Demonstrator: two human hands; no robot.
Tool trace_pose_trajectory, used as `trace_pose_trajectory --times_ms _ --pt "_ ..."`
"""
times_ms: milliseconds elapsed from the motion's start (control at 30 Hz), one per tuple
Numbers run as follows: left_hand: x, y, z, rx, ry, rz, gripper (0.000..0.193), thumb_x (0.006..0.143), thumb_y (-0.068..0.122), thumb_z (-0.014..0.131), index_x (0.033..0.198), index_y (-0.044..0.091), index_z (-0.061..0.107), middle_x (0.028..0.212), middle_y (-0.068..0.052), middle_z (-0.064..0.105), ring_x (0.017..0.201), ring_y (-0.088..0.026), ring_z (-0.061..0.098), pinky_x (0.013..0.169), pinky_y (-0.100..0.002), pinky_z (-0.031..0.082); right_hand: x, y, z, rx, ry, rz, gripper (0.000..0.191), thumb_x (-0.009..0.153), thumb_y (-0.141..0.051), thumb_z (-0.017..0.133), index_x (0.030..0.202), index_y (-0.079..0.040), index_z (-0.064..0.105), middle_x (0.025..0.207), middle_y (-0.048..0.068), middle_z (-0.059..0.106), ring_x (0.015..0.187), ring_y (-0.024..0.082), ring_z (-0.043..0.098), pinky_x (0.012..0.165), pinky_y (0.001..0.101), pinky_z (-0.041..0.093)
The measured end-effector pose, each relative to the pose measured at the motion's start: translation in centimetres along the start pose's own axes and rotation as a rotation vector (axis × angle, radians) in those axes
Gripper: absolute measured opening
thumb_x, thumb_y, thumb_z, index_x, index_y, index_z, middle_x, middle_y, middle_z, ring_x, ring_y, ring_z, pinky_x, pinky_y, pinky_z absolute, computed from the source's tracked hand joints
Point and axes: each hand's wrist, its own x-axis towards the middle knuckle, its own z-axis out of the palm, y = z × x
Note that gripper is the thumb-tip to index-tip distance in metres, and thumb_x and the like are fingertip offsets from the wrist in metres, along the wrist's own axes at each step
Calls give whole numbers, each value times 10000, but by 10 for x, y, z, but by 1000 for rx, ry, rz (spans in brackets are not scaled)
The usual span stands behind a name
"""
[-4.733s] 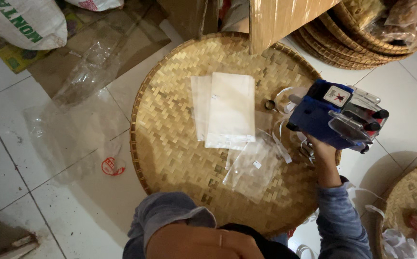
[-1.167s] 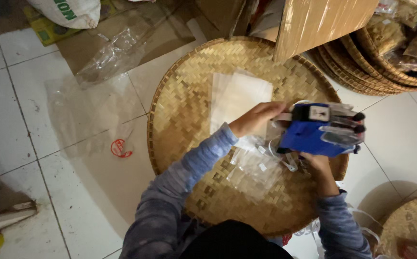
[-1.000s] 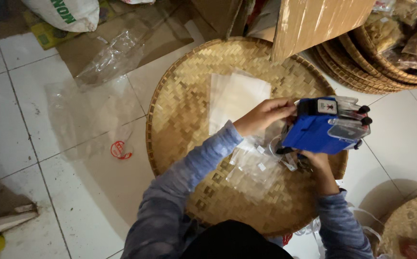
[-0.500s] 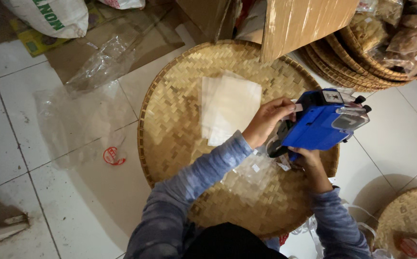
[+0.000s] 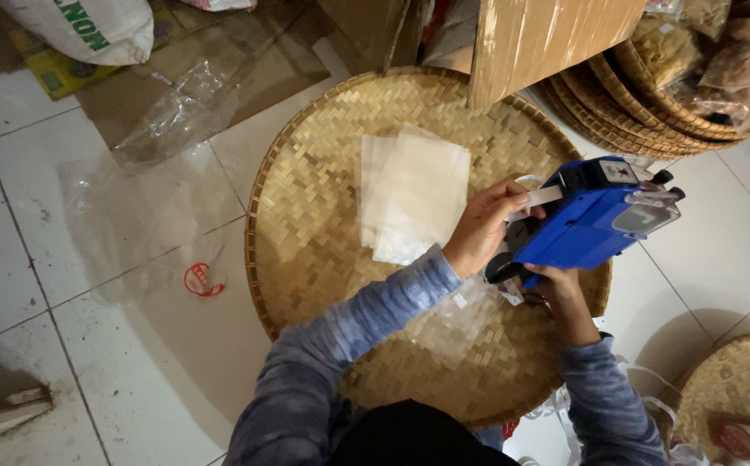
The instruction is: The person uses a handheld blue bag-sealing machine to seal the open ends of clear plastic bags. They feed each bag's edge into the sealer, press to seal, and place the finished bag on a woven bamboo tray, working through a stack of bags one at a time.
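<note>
1. Head view: the right hand (image 5: 564,293) is gripping the handle of a blue label gun (image 5: 590,220) from below, its fingers closed round the grip, and is holding the tool tilted above the right part of a round woven bamboo tray (image 5: 306,250) that is lying on the white tiled floor (image 5: 64,285).
2. The left hand (image 5: 483,229) is reaching across to the front of the label gun, its fingertips pinching a small white strip of label tape (image 5: 546,197) that is sticking out of the tool's nose; the fingers are closed on that strip.
3. A stack of flat translucent plastic bags (image 5: 414,194) is lying on the tray, just left of the left hand and partly under it.
4. Another clear plastic bag (image 5: 452,319) is lying crumpled on the tray beneath the forearms, near the person's body.
5. Both arms are wearing grey-blue long sleeves (image 5: 349,345).
6. A cardboard box (image 5: 547,39) is standing at the far edge of the tray, overhanging its rim.
7. More woven trays (image 5: 651,112) are stacked to the upper right, holding packed goods.
8. Loose clear plastic sheeting (image 5: 168,121) is lying on the floor to the left of the tray, and a red rubber band (image 5: 202,280) is lying near the tray's left rim.
9. A white sack (image 5: 81,26) is sitting in the upper left corner.
</note>
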Motion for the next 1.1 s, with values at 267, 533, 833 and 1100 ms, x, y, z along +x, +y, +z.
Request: trace_pose_trajectory --times_ms 267,533,833,1100 --pt "4 12 -3 305 46 8 224 1074 198 564 1008 2 652 981 -87 684 981 -152 644 963 -311 503 -3 9 -16 -59 90 80 576 716 23 782 1254 4 577 1085 75 649 967 230 655 821 353 559" --pt "17 66 -18 661 245 106 309 986 317 688 986 12 742 1024 -55 697 975 -137 663 880 -272 507 0 8 -18 -236 54 -1 568 722 16 801 1253 7 601 1145 81 697 1008 215 704 869 347 611" --pt "12 88 -19 637 124 -71 228 938 214 710 976 -8 747 925 -43 723 843 -111 665 731 -256 515 2 3 -12 -400 -64 -72 651 727 -75 840 1323 -7 585 1160 86 700 1015 213 693 873 345 591" --pt "17 93 -31 702 14 -22 210 965 208 737 985 -1 734 929 -3 697 883 -69 644 794 -222 517 -1 1 -6 -414 18 -19 534 757 -67 860 1236 2 635 1136 69 696 997 185 678 843 332 577"
